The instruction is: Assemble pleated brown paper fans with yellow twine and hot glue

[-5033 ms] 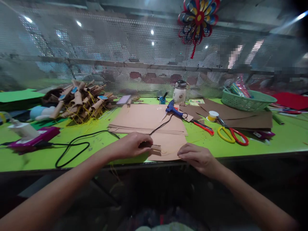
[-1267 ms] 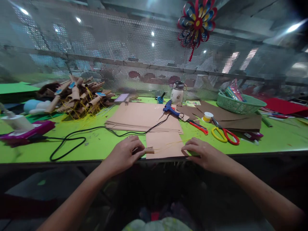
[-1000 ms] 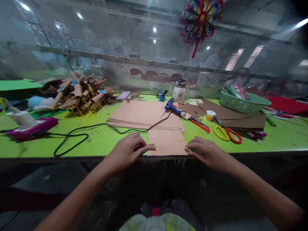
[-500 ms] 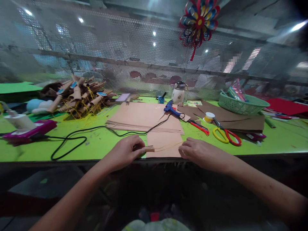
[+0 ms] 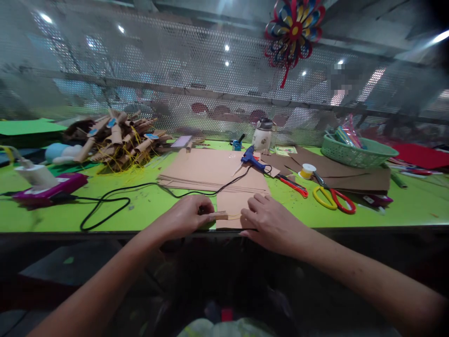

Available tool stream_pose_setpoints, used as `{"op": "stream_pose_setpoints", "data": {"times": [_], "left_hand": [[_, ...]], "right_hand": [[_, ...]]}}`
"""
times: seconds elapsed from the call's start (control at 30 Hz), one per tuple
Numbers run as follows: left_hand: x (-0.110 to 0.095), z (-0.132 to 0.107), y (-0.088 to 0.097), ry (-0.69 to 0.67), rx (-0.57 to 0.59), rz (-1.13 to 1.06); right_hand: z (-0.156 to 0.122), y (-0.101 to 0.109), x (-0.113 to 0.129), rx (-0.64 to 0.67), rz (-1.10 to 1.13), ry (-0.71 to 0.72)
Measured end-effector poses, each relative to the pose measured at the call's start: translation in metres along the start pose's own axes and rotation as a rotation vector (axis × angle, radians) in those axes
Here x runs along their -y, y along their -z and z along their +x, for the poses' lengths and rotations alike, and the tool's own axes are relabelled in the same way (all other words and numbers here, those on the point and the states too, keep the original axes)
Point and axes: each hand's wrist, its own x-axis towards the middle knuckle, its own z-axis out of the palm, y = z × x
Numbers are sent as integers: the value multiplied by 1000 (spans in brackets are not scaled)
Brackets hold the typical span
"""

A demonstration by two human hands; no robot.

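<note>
My left hand (image 5: 191,215) pinches one end of a small brown block-like strip (image 5: 220,215), perhaps folded cardboard, at the table's front edge. From its right end a thin yellow string (image 5: 234,216) runs to my right hand (image 5: 268,222), whose bent fingers close on it; their tips are partly hidden. Both hands rest over a brown cardboard sheet (image 5: 231,200). Behind lies a stack of cardboard sheets (image 5: 199,166), with a blue glue gun (image 5: 253,159) on it.
A black cord (image 5: 115,191) crosses the table from a purple power strip (image 5: 52,189). To the right are a string spool (image 5: 307,171), scissors (image 5: 333,196), a red-handled cutting tool (image 5: 293,186) and a green basket (image 5: 361,152). Rolled cardboard pieces (image 5: 121,140) are piled at left.
My right hand has moved left along the string, closer to the strip, so less string shows between the hands. The left hand keeps its pinch. The view has shifted slightly.
</note>
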Motion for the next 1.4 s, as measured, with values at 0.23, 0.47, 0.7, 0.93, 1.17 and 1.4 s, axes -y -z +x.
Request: {"op": "stream_pose_setpoints", "data": {"times": [0.23,0.47,0.7,0.93,1.17,1.4], "left_hand": [[-4,-1,7,36,30,-7],[-10,-7,6,12,-3,59],[-14,-16,-4,-55,-91,215],[-13,-23,-13,-103,-116,301],[-6,-23,-15,-133,-111,301],[-7,-24,-15,-142,-112,269]], "right_hand": [[7,-20,24,-136,131,-34],[0,-40,27,-237,150,-4],[-1,-42,24,-242,229,27],[9,-38,18,-156,292,-6],[21,-34,15,-44,267,2],[34,-20,5,137,383,-112]]}}
